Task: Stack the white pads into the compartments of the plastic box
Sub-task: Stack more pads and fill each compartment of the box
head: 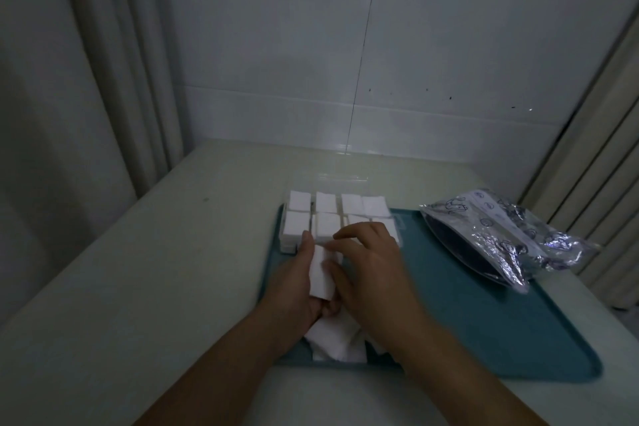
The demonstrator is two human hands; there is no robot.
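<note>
A clear plastic box (288, 249) stands at the far left of a teal tray (484, 315), its compartments filled with several stacks of white pads (326, 202). Its open lid (332, 178) lies behind it. My left hand (294, 284) holds a small stack of white pads (320, 271) just in front of the box. My right hand (366, 259) pinches the stack's top and right side with thumb and fingers. A loose heap of white pads (337, 342) lies on the tray under my wrists, partly hidden.
A crumpled silver foil bag (501, 235) lies on the tray's far right edge. The tray sits on a pale table (155, 287) against a tiled wall. A curtain hangs at the left, and slatted panels stand at the right.
</note>
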